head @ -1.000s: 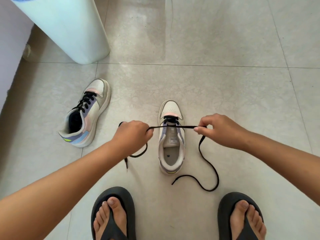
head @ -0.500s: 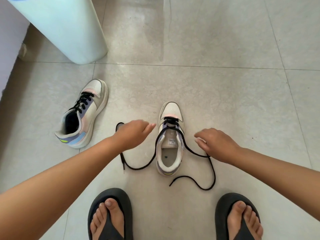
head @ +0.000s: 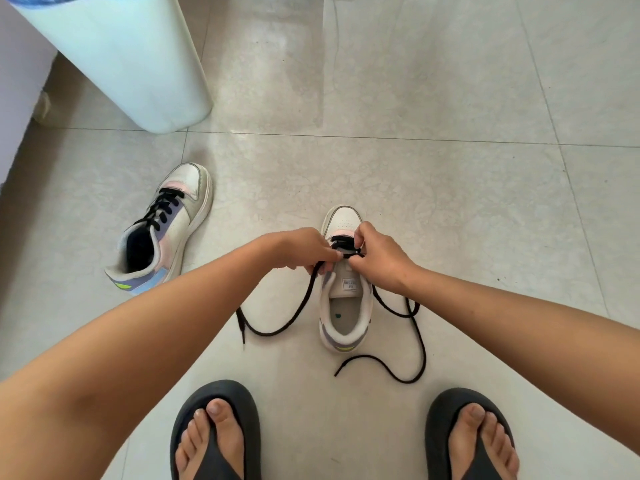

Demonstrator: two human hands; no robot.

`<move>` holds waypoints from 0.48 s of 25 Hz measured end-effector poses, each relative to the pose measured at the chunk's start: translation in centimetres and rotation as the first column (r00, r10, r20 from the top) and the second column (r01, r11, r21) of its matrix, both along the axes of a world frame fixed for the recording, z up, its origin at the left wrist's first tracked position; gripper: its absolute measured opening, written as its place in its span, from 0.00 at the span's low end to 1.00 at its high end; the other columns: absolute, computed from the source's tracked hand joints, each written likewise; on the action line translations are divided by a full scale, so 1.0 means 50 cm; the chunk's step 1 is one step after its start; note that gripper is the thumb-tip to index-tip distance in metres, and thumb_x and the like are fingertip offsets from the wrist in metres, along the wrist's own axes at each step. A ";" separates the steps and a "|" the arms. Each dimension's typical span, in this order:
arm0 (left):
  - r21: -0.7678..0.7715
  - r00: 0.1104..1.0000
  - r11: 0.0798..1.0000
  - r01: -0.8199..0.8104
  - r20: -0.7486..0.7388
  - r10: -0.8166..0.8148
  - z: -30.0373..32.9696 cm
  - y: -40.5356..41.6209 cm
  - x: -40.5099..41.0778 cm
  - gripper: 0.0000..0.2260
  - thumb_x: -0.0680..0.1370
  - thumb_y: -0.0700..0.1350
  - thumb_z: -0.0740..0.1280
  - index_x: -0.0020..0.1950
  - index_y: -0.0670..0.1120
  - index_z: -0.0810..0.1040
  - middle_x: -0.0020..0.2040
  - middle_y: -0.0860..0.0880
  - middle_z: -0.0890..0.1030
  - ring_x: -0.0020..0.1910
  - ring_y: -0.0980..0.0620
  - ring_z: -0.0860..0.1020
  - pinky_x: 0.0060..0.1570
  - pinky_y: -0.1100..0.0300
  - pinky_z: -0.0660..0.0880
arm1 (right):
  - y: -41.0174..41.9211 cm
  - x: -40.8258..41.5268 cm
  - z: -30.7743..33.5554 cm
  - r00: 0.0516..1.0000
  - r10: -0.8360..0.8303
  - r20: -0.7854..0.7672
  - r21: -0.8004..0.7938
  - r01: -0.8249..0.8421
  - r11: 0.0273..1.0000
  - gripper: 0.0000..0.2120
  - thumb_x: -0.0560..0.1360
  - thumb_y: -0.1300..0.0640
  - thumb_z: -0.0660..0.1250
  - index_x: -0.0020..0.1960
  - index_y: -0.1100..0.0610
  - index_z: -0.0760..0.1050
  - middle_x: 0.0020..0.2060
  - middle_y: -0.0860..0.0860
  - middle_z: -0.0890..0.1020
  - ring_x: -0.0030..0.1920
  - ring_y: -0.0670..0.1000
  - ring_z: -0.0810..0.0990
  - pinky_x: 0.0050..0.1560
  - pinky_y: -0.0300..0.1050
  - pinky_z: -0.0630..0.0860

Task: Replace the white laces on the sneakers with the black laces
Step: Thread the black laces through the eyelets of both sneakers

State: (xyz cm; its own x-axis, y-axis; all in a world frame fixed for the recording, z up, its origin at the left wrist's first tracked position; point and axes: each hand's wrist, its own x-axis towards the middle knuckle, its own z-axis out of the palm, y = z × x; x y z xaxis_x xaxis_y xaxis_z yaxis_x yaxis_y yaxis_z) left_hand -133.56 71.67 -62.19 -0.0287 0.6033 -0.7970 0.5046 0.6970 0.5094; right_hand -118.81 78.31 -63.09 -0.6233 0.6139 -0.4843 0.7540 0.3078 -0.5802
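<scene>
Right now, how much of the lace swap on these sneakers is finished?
Done: the pastel sneaker lying to the left carries black lacing up its front. In hand: the left hand and right hand work the long black lace at the lowest eyelets of the white sneaker in the middle. Left: every higher eyelet; both lace ends trail on the floor.

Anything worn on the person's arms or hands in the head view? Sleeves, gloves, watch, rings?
Nothing visible. The left hand and right hand are bare: no gloves, and no rings on the fingers that show. Both forearms are bare as far as the frame edges, with no sleeve cuffs, watch or wristband. No markings to be seen.
</scene>
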 end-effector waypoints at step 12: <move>0.100 0.761 0.802 -0.589 0.402 0.509 0.008 -0.042 -0.051 0.13 0.79 0.49 0.64 0.36 0.45 0.78 0.32 0.50 0.79 0.36 0.51 0.80 0.55 0.53 0.73 | 0.069 0.023 0.006 0.986 -0.166 0.018 -0.253 0.165 0.953 0.10 0.74 0.52 0.70 0.39 0.55 0.72 0.33 0.47 0.73 0.32 0.45 0.69 0.31 0.34 0.65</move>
